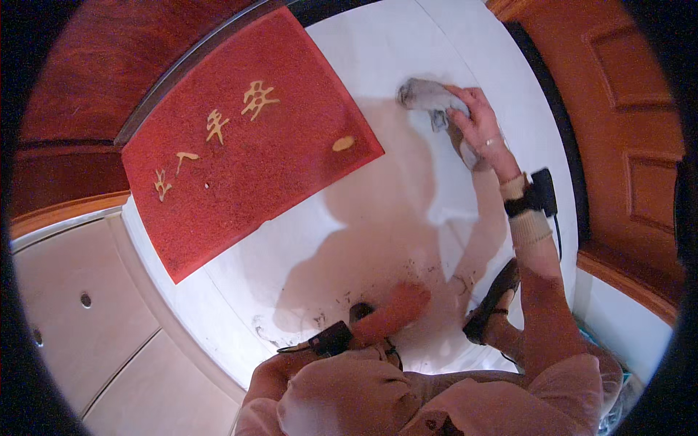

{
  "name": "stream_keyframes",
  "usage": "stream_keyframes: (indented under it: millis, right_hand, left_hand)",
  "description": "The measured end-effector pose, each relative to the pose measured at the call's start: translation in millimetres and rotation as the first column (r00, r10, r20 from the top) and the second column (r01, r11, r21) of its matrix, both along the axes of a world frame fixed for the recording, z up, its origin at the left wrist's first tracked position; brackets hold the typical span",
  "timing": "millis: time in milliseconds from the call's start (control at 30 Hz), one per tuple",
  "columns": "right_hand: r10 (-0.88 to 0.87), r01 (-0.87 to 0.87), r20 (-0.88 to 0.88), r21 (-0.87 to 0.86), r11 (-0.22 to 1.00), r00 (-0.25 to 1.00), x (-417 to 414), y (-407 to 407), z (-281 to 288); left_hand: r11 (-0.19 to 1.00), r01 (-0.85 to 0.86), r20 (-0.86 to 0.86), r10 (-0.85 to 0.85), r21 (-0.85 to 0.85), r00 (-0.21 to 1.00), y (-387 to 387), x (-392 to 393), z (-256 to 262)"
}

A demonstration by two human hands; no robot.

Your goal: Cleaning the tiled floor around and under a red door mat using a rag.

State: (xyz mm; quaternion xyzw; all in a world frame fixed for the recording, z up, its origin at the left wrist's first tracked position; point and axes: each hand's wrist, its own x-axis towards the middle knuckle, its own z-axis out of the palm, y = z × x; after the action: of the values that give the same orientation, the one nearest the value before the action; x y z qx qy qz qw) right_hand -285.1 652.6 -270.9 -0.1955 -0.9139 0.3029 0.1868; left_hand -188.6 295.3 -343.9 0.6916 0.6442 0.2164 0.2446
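My right hand [477, 121] grips a crumpled grey-white cloth [431, 97], its far end darkly soiled, against the pale tiled floor [376, 52]. Its outstretched arm has a black device strapped over a knitted cuff at the wrist. Dark, wet-looking smudging surrounds the cloth's far end. Close to my body, my left hand [398, 310] is a reddish blur low over the floor, also below a strapped-on black device. Its fingers cannot be made out clearly. Dark specks of dirt [322, 316] lie scattered around it. My shadow falls over the middle of the floor.
A red doormat [251, 158] with yellow characters lies left of the cloth, against a dark-red door [131, 54]. Brown panelled door [627, 109] stands at right. Cream cabinet fronts [65, 327] border the lower left. My foot in a dark shoe [491, 305] is beside my right arm.
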Motion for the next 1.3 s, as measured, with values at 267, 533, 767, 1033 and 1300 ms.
stream_keyframes:
  millis: [267, 533, 767, 1033, 1300]
  right_hand:
    - [0.002, -0.086, 0.179, 0.458, 0.885, 0.984, -2, -4, -36]
    - [0.696, -0.639, 0.278, -0.275, 0.718, 0.662, 104, -78, 16]
    - [0.319, -0.297, 0.052, -0.250, 0.922, 0.946, 9, 55, 16]
    - [-0.146, 0.152, -0.058, 0.120, 0.981, 0.988, -178, 117, -53]
    - [0.395, -0.398, 0.069, 0.270, 0.877, 0.916, -202, 35, -45]
  left_hand:
    - [0.916, -0.366, -0.065, 0.361, -0.165, 0.930, 86, -102, 37]
    - [0.821, -0.551, 0.057, 0.549, 0.149, 0.834, 68, -132, 27]
    - [0.774, -0.613, 0.052, 0.614, 0.157, 0.788, 53, -135, 9]
    - [0.699, -0.661, 0.123, 0.656, 0.272, 0.744, 52, -147, -3]
    - [0.739, -0.669, 0.289, 0.626, 0.076, 0.725, 52, -143, -8]
